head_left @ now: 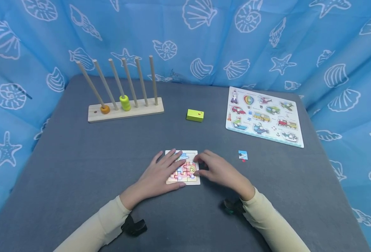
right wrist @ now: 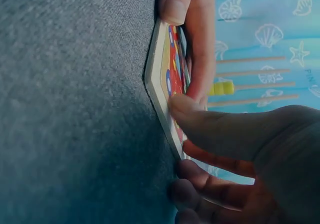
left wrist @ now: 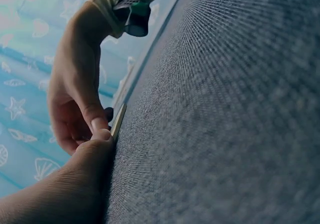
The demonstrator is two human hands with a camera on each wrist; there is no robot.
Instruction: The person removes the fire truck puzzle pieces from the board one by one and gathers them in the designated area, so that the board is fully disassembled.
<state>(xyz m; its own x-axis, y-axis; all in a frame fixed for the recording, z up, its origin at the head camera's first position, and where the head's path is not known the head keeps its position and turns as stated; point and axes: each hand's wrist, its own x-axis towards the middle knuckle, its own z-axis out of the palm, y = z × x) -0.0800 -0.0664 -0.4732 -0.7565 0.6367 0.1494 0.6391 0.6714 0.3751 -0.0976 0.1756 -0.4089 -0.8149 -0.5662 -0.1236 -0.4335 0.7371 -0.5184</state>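
A small square jigsaw puzzle (head_left: 189, 181) with a pale wooden frame lies flat on the grey tabletop. My left hand (head_left: 161, 174) rests over its left part, fingers spread, with the thumb along the near edge. The thumb and curled fingers of my right hand (head_left: 218, 169) grip the puzzle's right side. In the right wrist view, that thumb (right wrist: 186, 106) presses on the printed face near the rim, and the other fingertips sit by the edge. Part of the picture is hidden under both hands. To the right lies a loose blue puzzle piece (head_left: 243, 155) with a red spot.
A wooden stand with upright pegs (head_left: 155, 107) is at the back left, with orange and green beads on it. Beyond the puzzle lies a yellow-green block (head_left: 195, 115). A vehicle picture board (head_left: 264, 137) lies at the back right. A blue shell-patterned curtain (head_left: 204, 42) surrounds the table.
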